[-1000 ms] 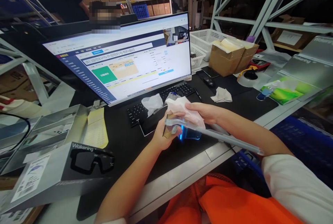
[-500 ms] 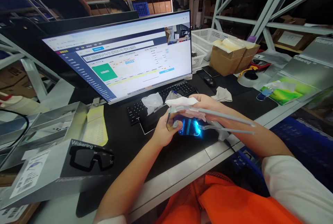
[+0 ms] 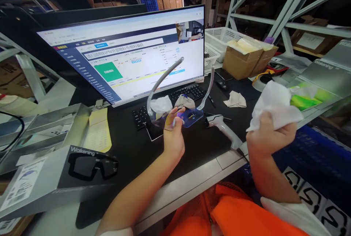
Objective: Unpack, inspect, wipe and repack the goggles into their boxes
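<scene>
My left hand (image 3: 174,133) pinches a pair of glasses (image 3: 193,117) at the nose area. The lenses are bluish and see-through, and both clear temples point up and away, in front of the monitor. Off to the right, my right hand (image 3: 270,135) is closed around a crumpled white cloth (image 3: 271,104), raised over the desk's right edge and apart from the glasses. On the mat below lies a grey handheld scanner (image 3: 223,130). Crumpled wipes (image 3: 185,101) sit by the black keyboard (image 3: 141,118), partly behind the glasses.
A large monitor (image 3: 131,60) stands behind the keyboard. At left are a grey "Wakening" box (image 3: 90,166) and a yellow label sheet (image 3: 97,130). Cardboard boxes (image 3: 238,62), white baskets (image 3: 219,38), a tape roll (image 3: 260,81) and a mouse (image 3: 221,84) are at right.
My right hand has moved off the glasses to the right, taking the white cloth along. The glasses have turned in my left hand, so their temples now point up and away instead of right.
</scene>
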The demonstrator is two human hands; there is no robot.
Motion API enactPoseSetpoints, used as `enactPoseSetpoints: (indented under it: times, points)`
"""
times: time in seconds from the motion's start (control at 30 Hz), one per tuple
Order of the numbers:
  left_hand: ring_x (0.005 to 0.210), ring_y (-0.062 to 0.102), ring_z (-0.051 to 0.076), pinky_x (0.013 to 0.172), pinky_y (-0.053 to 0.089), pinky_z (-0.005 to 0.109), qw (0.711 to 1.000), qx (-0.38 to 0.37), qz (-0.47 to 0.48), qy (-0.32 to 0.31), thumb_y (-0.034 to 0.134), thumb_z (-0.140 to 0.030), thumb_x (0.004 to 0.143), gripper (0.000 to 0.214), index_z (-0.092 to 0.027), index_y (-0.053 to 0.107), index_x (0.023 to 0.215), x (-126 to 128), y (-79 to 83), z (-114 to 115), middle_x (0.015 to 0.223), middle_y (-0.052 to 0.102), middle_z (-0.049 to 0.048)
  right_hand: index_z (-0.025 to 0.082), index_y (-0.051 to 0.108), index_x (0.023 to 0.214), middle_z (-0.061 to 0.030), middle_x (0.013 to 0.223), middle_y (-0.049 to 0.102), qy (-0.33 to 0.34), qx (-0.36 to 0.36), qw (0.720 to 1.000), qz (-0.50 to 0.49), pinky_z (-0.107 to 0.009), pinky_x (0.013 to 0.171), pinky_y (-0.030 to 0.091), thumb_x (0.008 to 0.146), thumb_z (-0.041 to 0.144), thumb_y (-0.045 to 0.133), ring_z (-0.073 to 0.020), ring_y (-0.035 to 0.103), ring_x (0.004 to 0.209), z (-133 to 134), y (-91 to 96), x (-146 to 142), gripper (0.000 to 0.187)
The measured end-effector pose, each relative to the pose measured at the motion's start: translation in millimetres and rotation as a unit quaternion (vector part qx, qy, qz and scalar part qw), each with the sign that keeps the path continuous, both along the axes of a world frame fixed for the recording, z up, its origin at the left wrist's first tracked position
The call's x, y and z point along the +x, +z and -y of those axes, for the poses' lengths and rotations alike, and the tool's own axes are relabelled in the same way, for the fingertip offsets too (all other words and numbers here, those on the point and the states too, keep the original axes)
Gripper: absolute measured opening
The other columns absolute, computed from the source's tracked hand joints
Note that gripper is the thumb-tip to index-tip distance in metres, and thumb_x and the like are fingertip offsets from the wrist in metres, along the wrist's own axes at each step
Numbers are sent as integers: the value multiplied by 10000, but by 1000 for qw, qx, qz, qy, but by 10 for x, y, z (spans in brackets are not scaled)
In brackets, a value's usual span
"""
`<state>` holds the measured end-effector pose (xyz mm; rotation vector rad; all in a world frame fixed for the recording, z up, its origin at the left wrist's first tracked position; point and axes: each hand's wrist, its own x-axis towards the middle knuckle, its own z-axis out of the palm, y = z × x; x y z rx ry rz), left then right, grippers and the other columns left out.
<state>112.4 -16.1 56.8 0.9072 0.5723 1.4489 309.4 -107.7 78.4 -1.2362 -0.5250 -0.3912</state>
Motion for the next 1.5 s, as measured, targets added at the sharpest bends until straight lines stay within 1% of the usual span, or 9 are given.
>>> enactPoseSetpoints:
  times: [0.13,0.4,0.67,0.83,0.93,1.1,1.23,1.37,1.5]
  points:
    - [1160,666,182,992,487,280,1000,-4,-10,0,842,-467,789,425,-267,710,1140,30,-22,101,1190,743,60,236,458,641,-28,741,660,-8,-68,988,139,-394,736,529,877,313,703,-221,673,731,46,17,-390,348]
    - [956,700,174,840,527,273,998,-23,-61,2,927,-429,668,489,-224,741,1071,63,-68,148,1056,761,60,225,426,674,-32,864,758,107,-173,902,379,-391,820,402,875,90,566,-291,691,1186,-303,2,-753,280]
    - [1029,684,192,872,538,281,996,-35,-86,-18,914,-393,681,456,-205,755,1066,50,-81,122,1105,751,78,239,467,693,-72,911,741,49,-231,916,324,-420,884,408,816,98,558,-300,683,1133,-319,93,-428,208]
    - [1011,683,185,929,527,283,996,-34,-69,-40,919,-363,677,424,-202,763,1037,60,-124,121,1086,753,52,221,579,884,-87,1004,754,242,-339,857,304,-403,862,439,836,147,562,-277,688,1092,-261,-31,-712,90]
    - [1002,685,190,924,530,286,997,-20,-66,-38,913,-371,690,442,-210,756,1071,36,-125,97,1080,750,45,209,607,1186,-120,1265,716,314,-344,843,269,-429,960,459,893,204,533,-270,659,1189,-192,-78,-782,303]
    - [944,679,154,880,532,244,996,4,-74,-44,897,-360,722,395,-217,757,1062,2,-101,73,1033,752,23,244,553,1394,-103,1482,584,384,-359,803,282,-539,1165,312,1026,247,390,-269,422,1483,-116,-111,-787,403]
    - [888,685,148,852,537,244,998,5,-64,-30,911,-362,700,385,-210,758,1019,-25,-47,84,979,751,14,266,479,1482,-109,1530,532,381,-345,814,271,-533,1174,336,1064,271,312,-255,391,1502,-95,-164,-909,450]
    - [871,699,158,830,546,250,998,10,-56,-22,942,-338,647,419,-214,754,1001,-49,-25,70,950,749,5,213,357,1549,-176,1561,475,361,-343,803,328,-650,1236,152,1059,238,289,-270,358,1520,-119,-206,-940,496]
    - [881,698,154,813,544,248,998,-17,-49,-22,939,-357,651,414,-193,752,982,-22,-56,34,976,752,26,161,429,1475,-216,1502,529,342,-369,772,388,-765,1188,42,1033,190,324,-312,376,1506,-155,-235,-798,455]
